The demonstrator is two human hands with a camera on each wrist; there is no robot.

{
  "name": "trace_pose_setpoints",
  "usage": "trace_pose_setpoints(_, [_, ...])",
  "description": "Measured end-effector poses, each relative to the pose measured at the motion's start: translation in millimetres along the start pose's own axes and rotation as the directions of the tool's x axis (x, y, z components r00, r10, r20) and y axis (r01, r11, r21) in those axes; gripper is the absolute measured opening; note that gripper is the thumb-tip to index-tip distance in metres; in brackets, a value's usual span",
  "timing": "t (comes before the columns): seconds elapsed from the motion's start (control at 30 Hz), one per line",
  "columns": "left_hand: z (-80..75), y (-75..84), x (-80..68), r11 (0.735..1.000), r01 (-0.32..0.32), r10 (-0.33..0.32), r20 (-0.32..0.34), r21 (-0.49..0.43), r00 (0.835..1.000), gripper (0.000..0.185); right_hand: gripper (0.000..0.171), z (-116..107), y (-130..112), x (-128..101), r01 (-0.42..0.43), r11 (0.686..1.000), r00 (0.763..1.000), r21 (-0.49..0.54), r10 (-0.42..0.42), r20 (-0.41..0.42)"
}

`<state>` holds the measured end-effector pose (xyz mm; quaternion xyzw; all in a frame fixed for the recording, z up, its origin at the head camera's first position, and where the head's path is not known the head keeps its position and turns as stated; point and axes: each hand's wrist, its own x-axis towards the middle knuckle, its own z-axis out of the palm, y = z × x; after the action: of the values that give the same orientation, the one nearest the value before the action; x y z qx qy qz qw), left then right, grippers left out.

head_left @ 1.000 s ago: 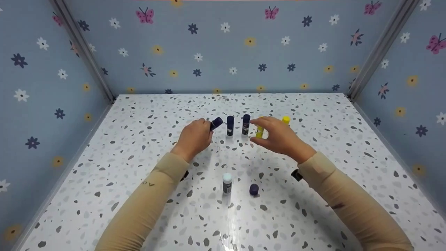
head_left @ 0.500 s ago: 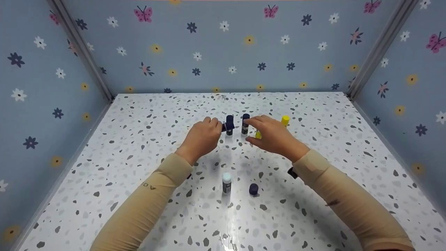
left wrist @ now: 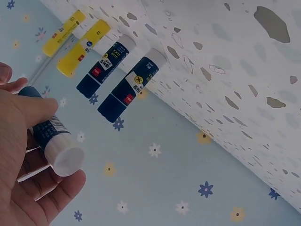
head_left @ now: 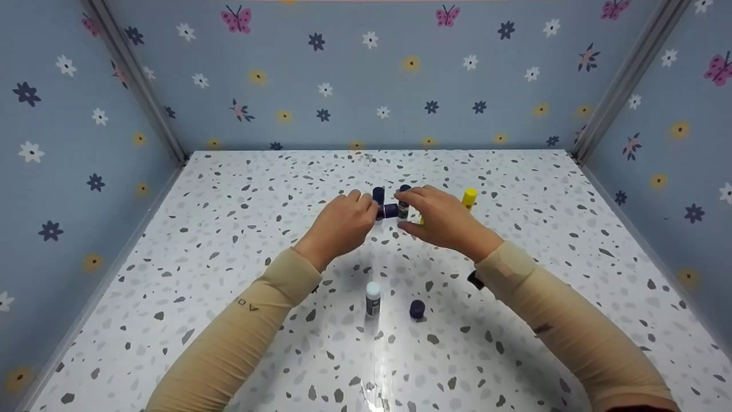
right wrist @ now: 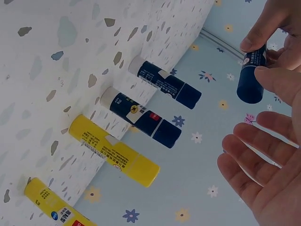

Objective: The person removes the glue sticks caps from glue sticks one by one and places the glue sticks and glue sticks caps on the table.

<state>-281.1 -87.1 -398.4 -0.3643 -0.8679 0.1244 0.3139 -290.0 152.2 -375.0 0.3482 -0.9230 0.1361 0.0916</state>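
Observation:
My left hand [head_left: 366, 210] grips a dark blue glue stick [head_left: 390, 210], held level above the table with its cap end toward my right hand [head_left: 405, 213]. In the left wrist view the stick's white base [left wrist: 66, 157] points at the camera from my left hand [left wrist: 33, 146]. The right hand is open, its index finger and thumb spread on either side of the cap, close to it. In the right wrist view the cap [right wrist: 250, 84] hangs just above my spread right fingers [right wrist: 258, 162].
Behind the hands stands a row of two blue glue sticks [left wrist: 134, 87] [left wrist: 106, 66] and two yellow ones [left wrist: 82, 47] [left wrist: 63, 33]. Nearer me stand an uncapped stick with a white top [head_left: 373, 298] and a loose dark cap [head_left: 417, 309]. Flowered walls [head_left: 366, 86] enclose the speckled table [head_left: 229, 229].
My left hand carried the blue stick to the right and turned it level. My right hand moved left, away from the yellow sticks, to meet its cap end.

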Motion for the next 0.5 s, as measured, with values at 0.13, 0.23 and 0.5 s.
trace_pose_setpoints(0.13, [-2.5, 0.9, 1.9, 1.000, -0.018, 0.018, -0.008, -0.020, 1.000, 0.023, 0.053, 1.3, -1.1, 2.9, 0.015, 1.000, 1.000, -0.012, -0.015, 0.002])
trace_pose_setpoints(0.23, [-4.5, 2.2, 2.8, 0.999, -0.028, 0.028, -0.015, -0.016, 1.000, 0.022, 0.051, 2.9, -1.7, 4.3, 0.015, 1.000, 1.000, -0.025, -0.014, 0.015])
trace_pose_setpoints(0.5, [-5.8, 5.1, 3.1, 0.999, -0.047, 0.047, -0.029, -0.001, 0.998, 0.018, 0.044, 6.3, -6.1, 5.1, 0.030, 0.998, 0.998, -0.051, -0.028, 0.049])
